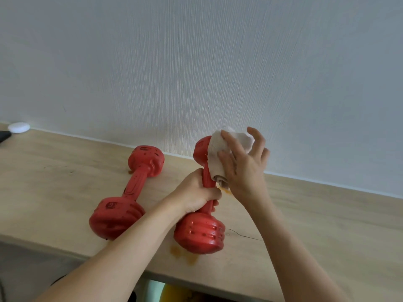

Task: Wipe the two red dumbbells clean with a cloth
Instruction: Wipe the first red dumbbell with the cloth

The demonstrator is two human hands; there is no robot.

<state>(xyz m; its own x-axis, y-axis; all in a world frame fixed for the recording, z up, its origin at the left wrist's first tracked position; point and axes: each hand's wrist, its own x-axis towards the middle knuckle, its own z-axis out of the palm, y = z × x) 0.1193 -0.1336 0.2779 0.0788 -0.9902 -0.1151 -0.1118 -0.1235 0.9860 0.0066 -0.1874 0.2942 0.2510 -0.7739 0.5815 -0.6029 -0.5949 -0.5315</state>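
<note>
Dumbbell [201, 227] handle in left fingers [212, 192], cloth [218, 153] under right fingers [229, 144]

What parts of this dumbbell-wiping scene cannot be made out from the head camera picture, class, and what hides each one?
- Far head of the held dumbbell: mostly covered by the cloth and right hand.
- Its handle: wrapped by the left hand.
- Raised markings on the resting dumbbell: too small to read.
- Dark object on the table: cut off by the left edge.
- Items under the table: blurred, cut by the bottom edge.
</note>
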